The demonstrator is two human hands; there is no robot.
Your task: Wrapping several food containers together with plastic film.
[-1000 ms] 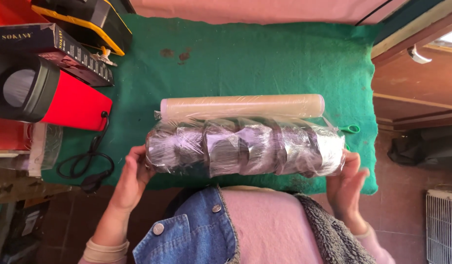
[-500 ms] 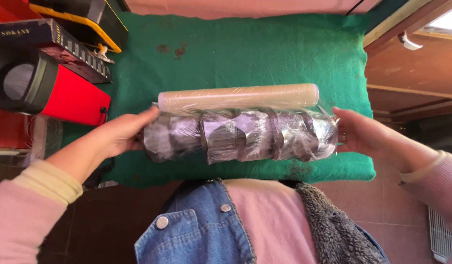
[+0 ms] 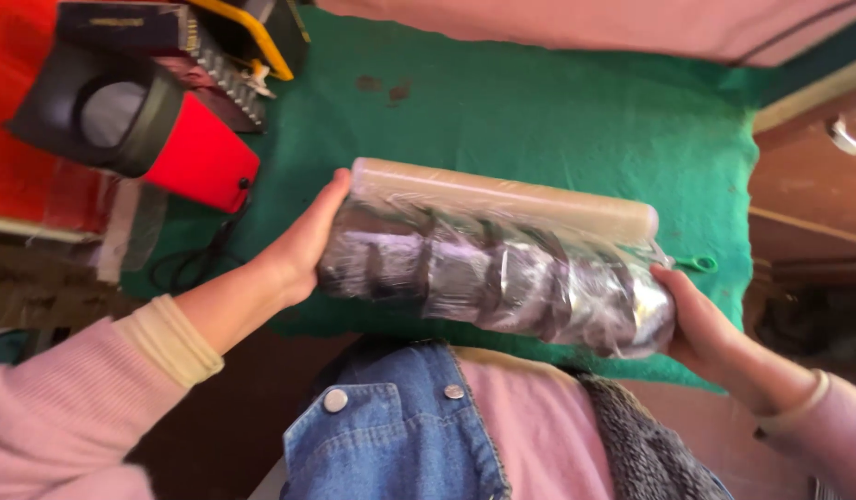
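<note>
A long bundle of several dark tape rolls (image 3: 488, 278), wrapped in clear plastic film, is lifted above the green cloth (image 3: 539, 120). A roll of cling film (image 3: 502, 199) lies along the bundle's far side, joined to it by the film. My left hand (image 3: 303, 245) presses flat against the bundle's left end. At the right end, my right hand (image 3: 697, 319) cups the bundle. The bundle tilts down to the right.
A red and black lamp (image 3: 132, 125) and a yellow and black tool case (image 3: 247, 32) sit at the upper left. Black scissors (image 3: 192, 264) lie at the cloth's left edge. A green handle (image 3: 697, 264) peeks out beside the bundle's right end.
Both hands have clamped the bundle's ends and raised it off the cloth. It now tilts down to the right and appears closer to the camera.
</note>
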